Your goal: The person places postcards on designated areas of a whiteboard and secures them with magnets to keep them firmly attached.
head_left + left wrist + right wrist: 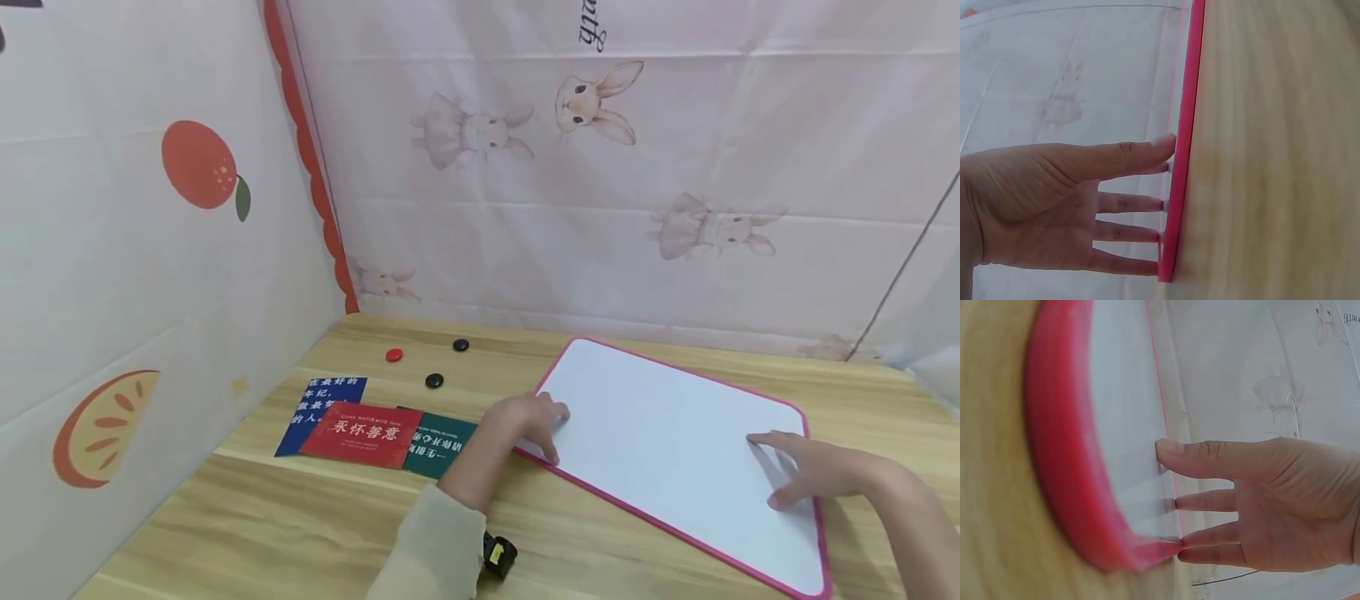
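Note:
A whiteboard (660, 450) with a pink frame lies flat and slightly askew on the wooden table. At its left end my left hand (528, 421) rests its fingertips on the white surface. In the left wrist view, that hand's thumb (1141, 152) and extended fingers reach the board's pink edge (1185, 144). Over the right end, my right hand (817, 471) touches the surface with thumb and forefinger spread. The right wrist view shows its thumb (1179, 453) on the white face, with straight fingers near the pink frame (1066, 444).
Left of the board lie overlapping blue (300, 417), red (363, 433) and green (442, 446) cards. Behind them are a red magnet-like disc (393, 355) and two black discs (434, 381). A black object with a yellow patch (498, 554) sits beside the left sleeve. Printed curtains (525, 183) border the table.

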`<action>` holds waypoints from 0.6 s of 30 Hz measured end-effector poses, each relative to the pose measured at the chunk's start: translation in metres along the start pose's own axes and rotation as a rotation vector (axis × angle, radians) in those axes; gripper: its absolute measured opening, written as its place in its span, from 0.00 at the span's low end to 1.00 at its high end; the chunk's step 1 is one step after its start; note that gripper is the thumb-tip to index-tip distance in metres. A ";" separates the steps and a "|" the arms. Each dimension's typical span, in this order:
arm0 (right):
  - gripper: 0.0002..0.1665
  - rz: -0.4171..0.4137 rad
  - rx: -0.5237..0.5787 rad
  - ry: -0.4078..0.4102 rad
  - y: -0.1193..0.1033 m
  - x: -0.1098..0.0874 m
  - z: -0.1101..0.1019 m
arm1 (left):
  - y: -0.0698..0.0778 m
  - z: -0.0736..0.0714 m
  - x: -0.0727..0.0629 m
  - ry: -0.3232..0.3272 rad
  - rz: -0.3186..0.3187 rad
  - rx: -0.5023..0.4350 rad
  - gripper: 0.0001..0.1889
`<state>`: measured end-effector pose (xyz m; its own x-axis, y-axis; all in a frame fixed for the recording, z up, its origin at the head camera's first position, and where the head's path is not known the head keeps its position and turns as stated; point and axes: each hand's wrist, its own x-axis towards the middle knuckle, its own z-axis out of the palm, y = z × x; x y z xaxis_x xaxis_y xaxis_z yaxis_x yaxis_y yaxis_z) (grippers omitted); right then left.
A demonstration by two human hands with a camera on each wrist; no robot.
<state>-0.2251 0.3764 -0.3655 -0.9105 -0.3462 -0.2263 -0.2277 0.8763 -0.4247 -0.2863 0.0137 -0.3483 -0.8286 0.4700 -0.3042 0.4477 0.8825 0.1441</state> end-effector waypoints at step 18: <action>0.51 0.087 0.006 -0.063 -0.004 0.003 0.000 | -0.018 0.007 0.015 0.002 0.142 -0.146 0.40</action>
<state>-0.2265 0.3715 -0.3645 -0.9032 -0.2896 -0.3167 -0.1468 0.9020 -0.4060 -0.3043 0.0044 -0.3618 -0.7614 0.5895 -0.2696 0.5062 0.8005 0.3207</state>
